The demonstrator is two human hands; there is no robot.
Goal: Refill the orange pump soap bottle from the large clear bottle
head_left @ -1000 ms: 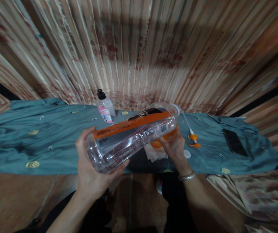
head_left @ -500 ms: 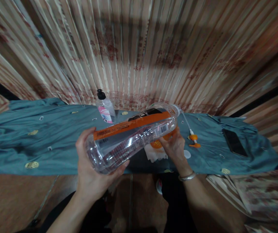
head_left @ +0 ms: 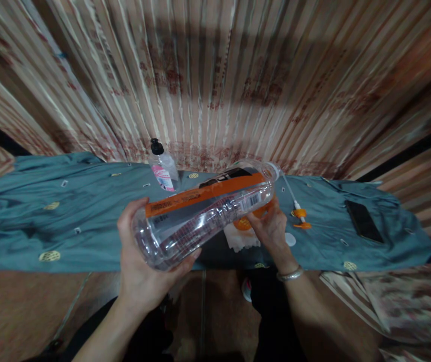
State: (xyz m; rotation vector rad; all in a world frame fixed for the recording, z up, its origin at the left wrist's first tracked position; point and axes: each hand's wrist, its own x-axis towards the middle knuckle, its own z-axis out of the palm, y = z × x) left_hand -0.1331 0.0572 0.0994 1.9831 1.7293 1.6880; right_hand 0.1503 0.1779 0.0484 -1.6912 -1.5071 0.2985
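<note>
A large clear plastic bottle [head_left: 208, 216] with an orange and grey label is held tilted, its neck up to the right. My left hand [head_left: 143, 261] grips its base end. Close to the neck, my right hand [head_left: 272, 226] is partly hidden behind the bottle, beside an orange item whose shape is mostly covered. A white and orange pump head [head_left: 300, 216] with a thin tube lies to the right of that hand. Under the bottle shows a white piece with a torn-looking edge [head_left: 241, 239]. A small white disc [head_left: 290, 239] lies beside my right hand.
A small clear bottle with a black cap and pink label [head_left: 163, 173] stands at the back of the cloth-covered table [head_left: 95, 211]. A black phone [head_left: 363, 221] lies at the right. Pleated curtains [head_left: 208, 75] hang behind the table.
</note>
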